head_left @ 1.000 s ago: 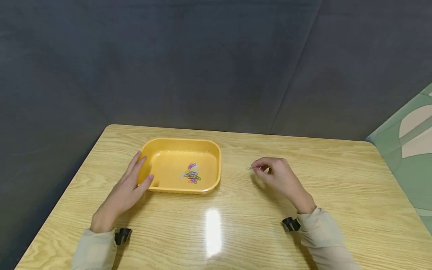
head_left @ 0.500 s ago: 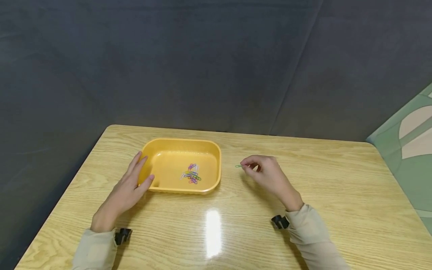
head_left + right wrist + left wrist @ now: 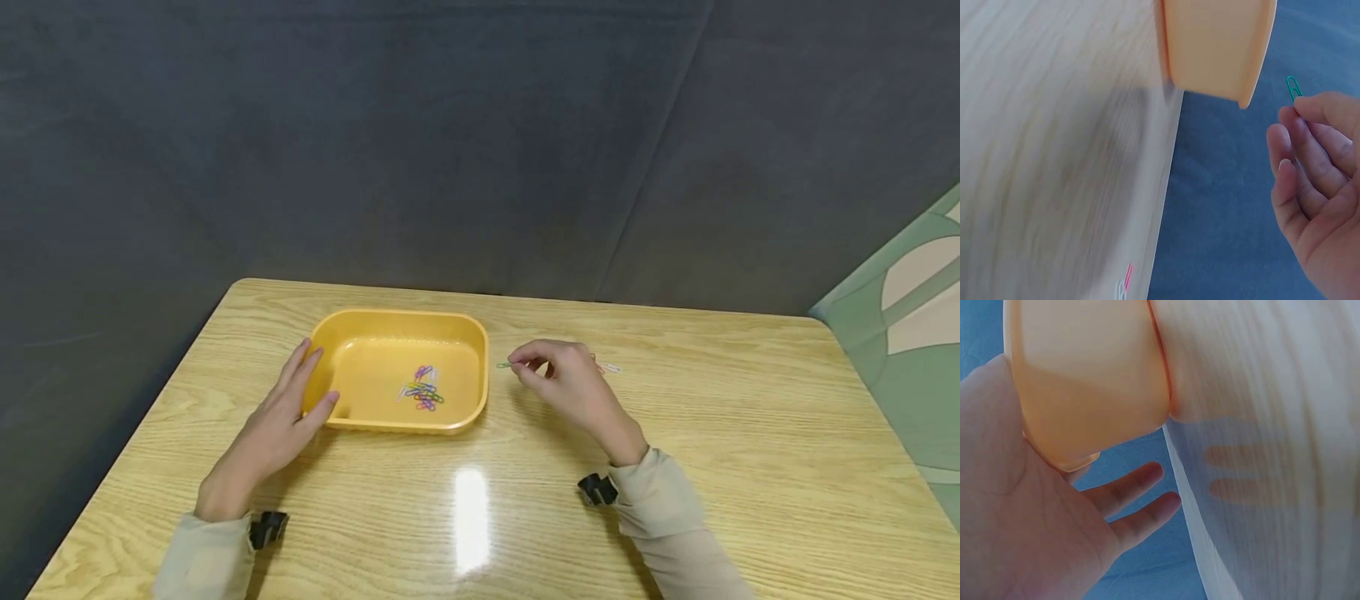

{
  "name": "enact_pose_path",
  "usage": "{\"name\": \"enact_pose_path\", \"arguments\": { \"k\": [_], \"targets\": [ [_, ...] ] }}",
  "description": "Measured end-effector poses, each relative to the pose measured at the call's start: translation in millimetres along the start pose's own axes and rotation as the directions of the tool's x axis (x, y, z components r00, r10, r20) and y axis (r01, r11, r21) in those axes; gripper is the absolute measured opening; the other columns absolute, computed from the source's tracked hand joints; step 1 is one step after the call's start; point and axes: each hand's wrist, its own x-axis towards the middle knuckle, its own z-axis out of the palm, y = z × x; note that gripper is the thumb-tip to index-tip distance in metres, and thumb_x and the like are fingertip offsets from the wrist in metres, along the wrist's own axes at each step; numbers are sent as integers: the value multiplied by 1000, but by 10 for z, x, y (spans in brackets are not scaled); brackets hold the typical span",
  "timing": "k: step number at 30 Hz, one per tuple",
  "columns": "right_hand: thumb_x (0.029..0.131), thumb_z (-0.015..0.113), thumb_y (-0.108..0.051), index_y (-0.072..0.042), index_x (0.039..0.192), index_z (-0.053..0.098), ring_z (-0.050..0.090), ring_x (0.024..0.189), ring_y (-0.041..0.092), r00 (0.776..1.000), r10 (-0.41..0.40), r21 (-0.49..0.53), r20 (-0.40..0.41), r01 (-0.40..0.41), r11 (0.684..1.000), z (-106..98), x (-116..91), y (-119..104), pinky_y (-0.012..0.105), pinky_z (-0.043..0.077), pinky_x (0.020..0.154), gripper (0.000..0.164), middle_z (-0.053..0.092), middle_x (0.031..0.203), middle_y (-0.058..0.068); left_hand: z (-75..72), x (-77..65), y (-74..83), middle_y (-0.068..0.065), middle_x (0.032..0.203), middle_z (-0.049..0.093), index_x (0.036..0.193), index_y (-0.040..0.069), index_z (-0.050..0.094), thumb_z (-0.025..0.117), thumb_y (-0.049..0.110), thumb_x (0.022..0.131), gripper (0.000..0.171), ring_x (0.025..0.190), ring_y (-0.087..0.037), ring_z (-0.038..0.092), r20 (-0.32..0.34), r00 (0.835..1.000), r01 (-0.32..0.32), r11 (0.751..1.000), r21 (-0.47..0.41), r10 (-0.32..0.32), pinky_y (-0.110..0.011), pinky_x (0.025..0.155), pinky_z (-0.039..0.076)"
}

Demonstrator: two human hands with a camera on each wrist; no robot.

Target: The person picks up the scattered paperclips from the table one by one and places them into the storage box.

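My right hand (image 3: 570, 387) pinches a green paper clip (image 3: 503, 365) between thumb and index finger, just right of the yellow tray (image 3: 475, 417). In the right wrist view the green paper clip (image 3: 1294, 87) sticks out past the fingertips, above the table. A pile of paper clips (image 3: 423, 391) in several colours lies on the tray's floor, right of its middle. At the tray's left end, my left hand (image 3: 273, 425) rests against the rim with fingers spread. The left wrist view shows the left hand (image 3: 1041, 512) with straight fingers beside the tray's wall (image 3: 1091, 381).
Behind my right hand, a white paper clip (image 3: 612, 367) and a pink-red paper clip (image 3: 599, 365) lie on the wooden table (image 3: 360, 508); others may be hidden. A dark cloth (image 3: 420, 167) hangs behind the table, and green patterned fabric (image 3: 900, 367) shows at the right.
My right hand has moved left towards the tray with the green paper clip, uncovering paper clips on the table behind it. The left hand stays against the tray.
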Motion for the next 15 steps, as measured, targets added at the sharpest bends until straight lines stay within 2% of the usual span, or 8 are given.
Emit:
{"name": "enact_pose_path", "arguments": {
  "k": [7, 15],
  "targets": [
    [93, 68, -13, -12, 99, 77, 64, 79, 9, 1000, -11, 21, 7, 11, 1000, 103, 85, -117, 23, 48, 63, 10, 75, 93, -2, 0, -3, -2, -8, 168, -7, 160, 8, 10, 40, 47, 105, 75, 147, -49, 23, 0, 1000, 4, 1000, 0, -4, -70, 107, 31],
    [92, 68, -9, -10, 98, 77, 66, 78, 10, 998, -60, 57, -21, 62, 997, 205, 177, -197, 22, 50, 63, 11, 76, 93, 1, -2, -4, -11, -7, 168, -7, 161, 9, 9, 40, 47, 105, 74, 147, -49, 24, -2, 1000, 7, 1000, 2, -7, -71, 106, 30]
  ]
}}
